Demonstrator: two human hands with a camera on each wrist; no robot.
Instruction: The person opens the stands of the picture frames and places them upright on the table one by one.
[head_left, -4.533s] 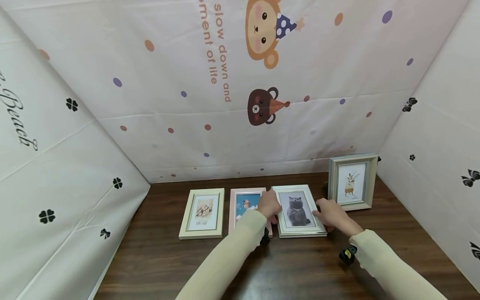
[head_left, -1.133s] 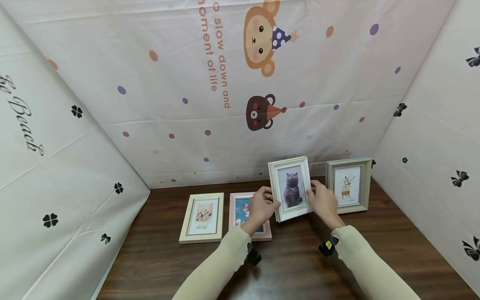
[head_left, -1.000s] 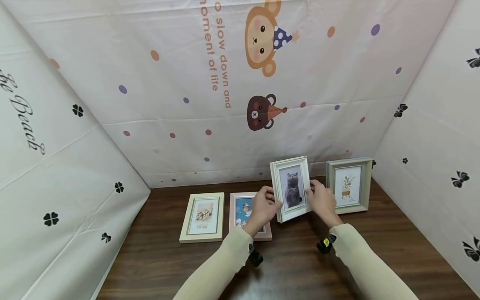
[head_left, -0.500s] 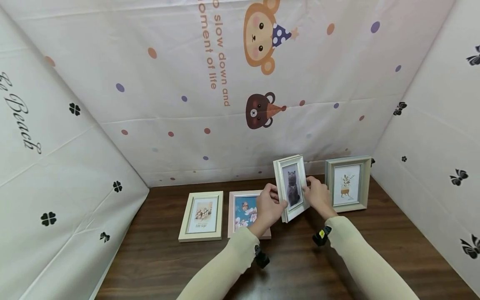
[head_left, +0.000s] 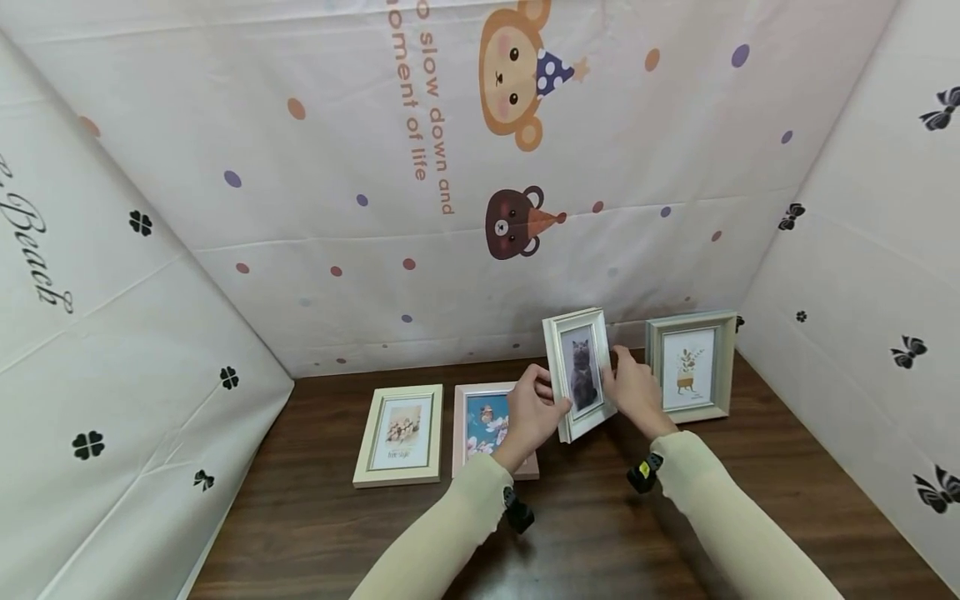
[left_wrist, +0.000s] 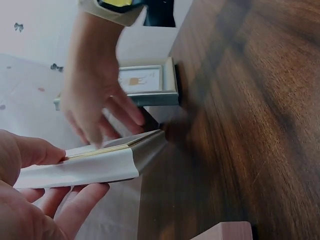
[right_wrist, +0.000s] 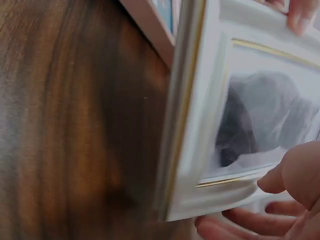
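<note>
A white picture frame with a grey cat picture stands nearly upright between my hands in the head view, turned slightly to the right. My left hand grips its left edge, thumb in front and fingers behind, as the left wrist view shows. At the right edge my right hand has its thumb on the front, with the other fingers behind the edge in the right wrist view. That hand is blurred in the left wrist view. Whether the frame's lower edge touches the table cannot be told.
A grey-green frame with a plant picture stands upright at the right. To the left, a pink frame and a cream frame lie flat. Printed cloth walls close off the back and both sides.
The cat frame, flat on the table 4.5 seconds ago, is now raised nearly upright. During the last second it has turned further to the right, with both hands staying at its edges.
</note>
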